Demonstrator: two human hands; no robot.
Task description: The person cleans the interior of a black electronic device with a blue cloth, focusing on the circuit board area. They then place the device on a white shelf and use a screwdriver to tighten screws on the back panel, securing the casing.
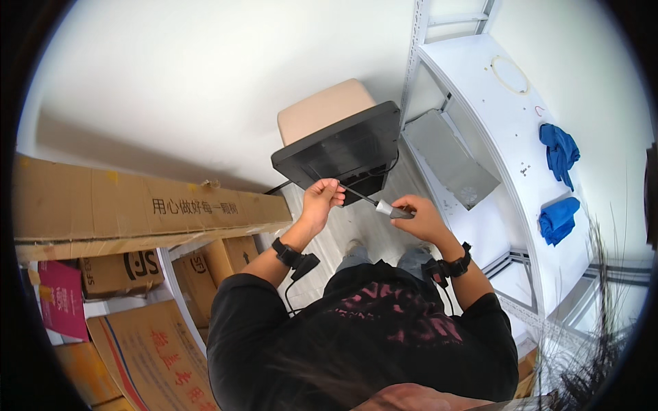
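Seen from above, a person in a black T-shirt holds one slim, screwdriver-like tool in two bare hands, at the middle of the view. Each wrist wears one black band with a small device attached. Ahead of the hands is one dark flat panel, tilted, with a cable at its right edge, and behind it one beige rounded block. On the right, a white shelf carries two crumpled blue cloths and one pale loop; one flat grey sheet lies lower down. On the left are one long cardboard box, at least four smaller cartons below it and one magenta package.

Writing is printed in dark characters along the long box, in red on a large lower carton, and in pinkish lettering across the shirt.

The right hand is closed around the tool's grey and white handle, its fingers curled. The left hand is nearly closed, thumb and fingertips pinching the far end of the dark shaft, which slopes between the hands in front of the panel.
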